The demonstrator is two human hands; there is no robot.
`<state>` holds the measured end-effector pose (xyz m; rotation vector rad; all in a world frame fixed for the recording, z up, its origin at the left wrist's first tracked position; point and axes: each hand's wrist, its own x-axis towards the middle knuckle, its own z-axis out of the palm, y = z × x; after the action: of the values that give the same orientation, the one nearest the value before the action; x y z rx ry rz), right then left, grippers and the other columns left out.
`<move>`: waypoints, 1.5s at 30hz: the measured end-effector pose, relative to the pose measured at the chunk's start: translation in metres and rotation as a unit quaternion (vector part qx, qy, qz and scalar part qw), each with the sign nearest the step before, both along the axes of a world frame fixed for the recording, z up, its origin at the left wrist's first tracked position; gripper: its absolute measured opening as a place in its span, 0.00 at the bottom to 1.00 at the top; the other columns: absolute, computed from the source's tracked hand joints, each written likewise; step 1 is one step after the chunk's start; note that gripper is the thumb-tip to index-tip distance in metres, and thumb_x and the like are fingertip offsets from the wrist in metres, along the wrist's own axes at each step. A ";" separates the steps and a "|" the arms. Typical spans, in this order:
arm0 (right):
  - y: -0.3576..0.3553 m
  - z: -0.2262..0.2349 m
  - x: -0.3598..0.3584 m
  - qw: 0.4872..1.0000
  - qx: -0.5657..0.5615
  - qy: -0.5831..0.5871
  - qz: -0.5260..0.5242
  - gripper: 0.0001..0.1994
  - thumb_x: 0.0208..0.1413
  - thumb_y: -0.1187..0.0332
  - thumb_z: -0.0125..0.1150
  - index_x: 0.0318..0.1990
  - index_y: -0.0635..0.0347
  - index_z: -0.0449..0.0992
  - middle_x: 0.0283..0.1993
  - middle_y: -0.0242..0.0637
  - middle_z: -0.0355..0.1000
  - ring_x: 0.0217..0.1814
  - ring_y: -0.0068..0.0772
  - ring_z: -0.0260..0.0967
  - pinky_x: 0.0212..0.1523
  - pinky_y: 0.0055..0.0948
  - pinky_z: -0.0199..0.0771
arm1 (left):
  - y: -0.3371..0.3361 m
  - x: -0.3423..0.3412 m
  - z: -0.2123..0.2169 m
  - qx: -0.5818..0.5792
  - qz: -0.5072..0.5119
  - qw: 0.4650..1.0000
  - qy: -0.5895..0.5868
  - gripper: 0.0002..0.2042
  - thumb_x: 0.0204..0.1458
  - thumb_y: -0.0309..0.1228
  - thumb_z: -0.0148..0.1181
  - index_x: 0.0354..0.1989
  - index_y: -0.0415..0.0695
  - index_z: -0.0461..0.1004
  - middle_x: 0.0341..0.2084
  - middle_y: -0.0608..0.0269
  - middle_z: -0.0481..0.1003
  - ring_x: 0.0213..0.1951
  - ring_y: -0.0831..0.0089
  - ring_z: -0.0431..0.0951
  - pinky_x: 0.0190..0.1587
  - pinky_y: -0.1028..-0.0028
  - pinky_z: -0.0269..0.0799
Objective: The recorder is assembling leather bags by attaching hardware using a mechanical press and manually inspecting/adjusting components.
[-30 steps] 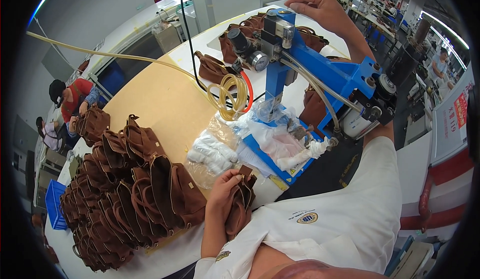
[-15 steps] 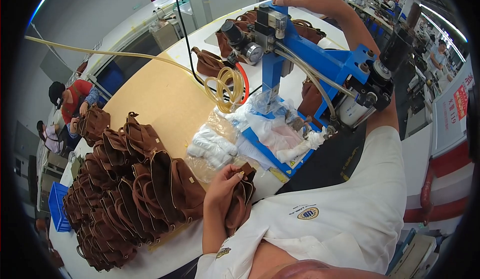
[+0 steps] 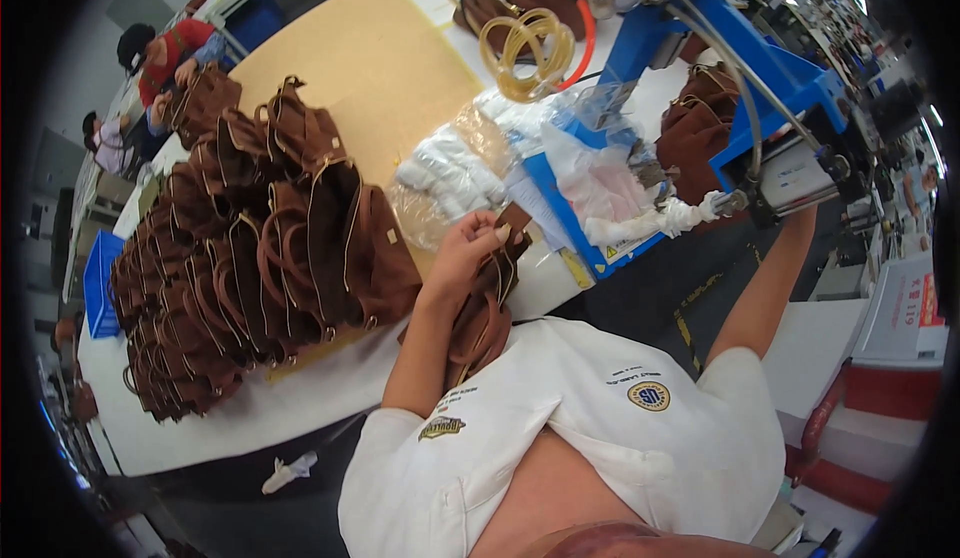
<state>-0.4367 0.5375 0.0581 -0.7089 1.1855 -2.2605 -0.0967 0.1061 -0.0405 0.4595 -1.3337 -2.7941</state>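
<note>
My left hand pinches a flat brown leather tab on a small brown leather handbag, at the table edge in front of my chest. Beyond it stands a blue pneumatic press, with a pressure gauge and a cylinder on its arm. White cloth and plastic film wrap its lower part. On the right, my right forearm rises and passes behind the press cylinder. The right hand itself is hidden there.
Rows of brown handbags cover the table's left side, beside a blue crate. White gloves in plastic lie left of the press. Coiled yellow hose hangs near more bags. A person in red works at far left.
My right hand has left the top of the press column and dropped out of sight behind the cylinder. My left hand keeps its pinch on the tab. The whole view has shifted.
</note>
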 end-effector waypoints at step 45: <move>-0.209 -0.073 0.272 0.962 0.258 0.010 -0.090 0.09 0.53 0.67 0.63 0.35 0.65 0.75 0.28 0.30 0.73 0.28 0.16 0.68 0.31 0.17 0.69 | 0.045 -0.004 0.027 -0.138 -0.161 0.977 0.015 0.13 0.54 0.28 0.59 0.45 0.32 0.72 0.36 0.59 0.77 0.36 0.77 0.76 0.42 0.78 0.71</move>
<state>-0.1643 0.3287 -0.0152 -0.4298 1.8137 -1.9439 -0.1008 0.1508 -0.0138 0.2063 -1.9064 -2.7651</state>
